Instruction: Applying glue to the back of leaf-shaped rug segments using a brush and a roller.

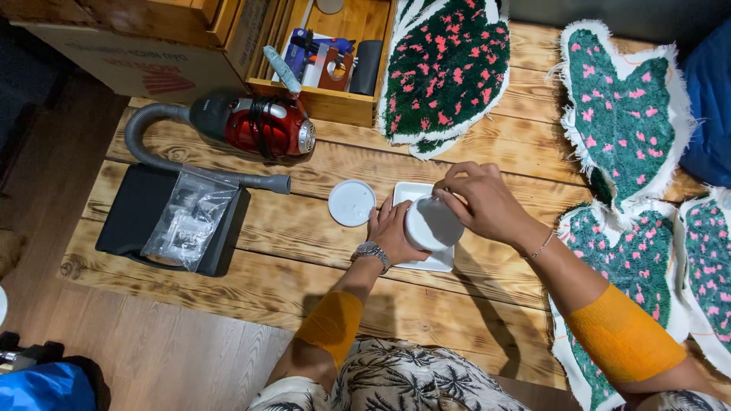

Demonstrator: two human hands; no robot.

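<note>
Left hand (394,230) cups the white tub (431,223) over the square white tray (445,262); right hand (481,202) grips its top rim. Round lid (352,202) lies just beside. Tilted too far, contents (unseen) could overshoot onto the wooden table (320,251).

Tub (430,223), lid (352,202) and tray (442,262) were all white, vacuum (263,124) was red and grey, rugs (445,68) were dark green with pink flecks, counter (304,243) was scorched-grain wood.
</note>
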